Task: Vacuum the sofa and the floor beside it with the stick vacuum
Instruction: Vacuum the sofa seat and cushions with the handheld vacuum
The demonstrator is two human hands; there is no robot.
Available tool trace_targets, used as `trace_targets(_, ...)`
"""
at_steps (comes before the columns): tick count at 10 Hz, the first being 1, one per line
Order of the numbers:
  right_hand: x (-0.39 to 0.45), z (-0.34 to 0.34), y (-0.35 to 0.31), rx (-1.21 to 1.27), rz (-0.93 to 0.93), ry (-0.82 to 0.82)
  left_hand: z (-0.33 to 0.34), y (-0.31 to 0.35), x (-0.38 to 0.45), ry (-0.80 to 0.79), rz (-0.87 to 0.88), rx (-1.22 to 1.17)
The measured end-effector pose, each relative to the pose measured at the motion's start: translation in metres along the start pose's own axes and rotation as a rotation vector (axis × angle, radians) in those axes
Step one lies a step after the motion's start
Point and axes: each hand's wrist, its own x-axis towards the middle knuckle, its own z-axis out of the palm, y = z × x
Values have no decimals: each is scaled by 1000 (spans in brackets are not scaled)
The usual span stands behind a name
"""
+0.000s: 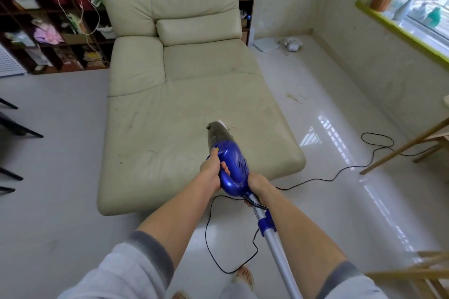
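The vacuum (pixel 229 165) is gripped by the left hand (pixel 212 172) and right hand (pixel 257 183), its nose on the sofa (pixel 170 104) by crumbs (pixel 239 130). Next, they should be sucked up.

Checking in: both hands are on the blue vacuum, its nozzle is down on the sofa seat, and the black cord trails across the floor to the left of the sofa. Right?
Not quite. The head view shows the black cord trailing across the floor to the right of the sofa, not the left. The rest holds: left hand and right hand grip the blue vacuum, nozzle on the seat.
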Motion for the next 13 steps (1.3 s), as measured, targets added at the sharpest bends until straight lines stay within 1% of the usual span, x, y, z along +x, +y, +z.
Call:
trace_targets(1,-5,2,-10,-17,-23,-73,-7,2,1,0,1,-9)
trace_targets(2,-9,7,-13,69,19,-86,-15,5,0,4,3,-27)
trace_targets(4,-11,23,-22,-20,-51,-120,-31,12,-5,33,18,-42)
trace_targets(5,-9,31,-23,-73,-105,-105,-40,16,-5,39,12,-59)
trace_targets(6,-11,38,-26,-68,-110,-111,-49,19,-6,42,11,-82)
trace_targets(7,-13,47,-30,-22,-39,-115,-63,22,-8,44,8,-102)
trace_targets(8,-19,59,-35,-46,-25,-163,-77,25,-11,52,9,-119)
trace_targets(10,-40,87,-50,-50,-38,-189,-110,33,-20,87,29,-170)
trace_targets(13,-53,136,-58,-241,-128,-217,-164,40,-29,118,56,-240)
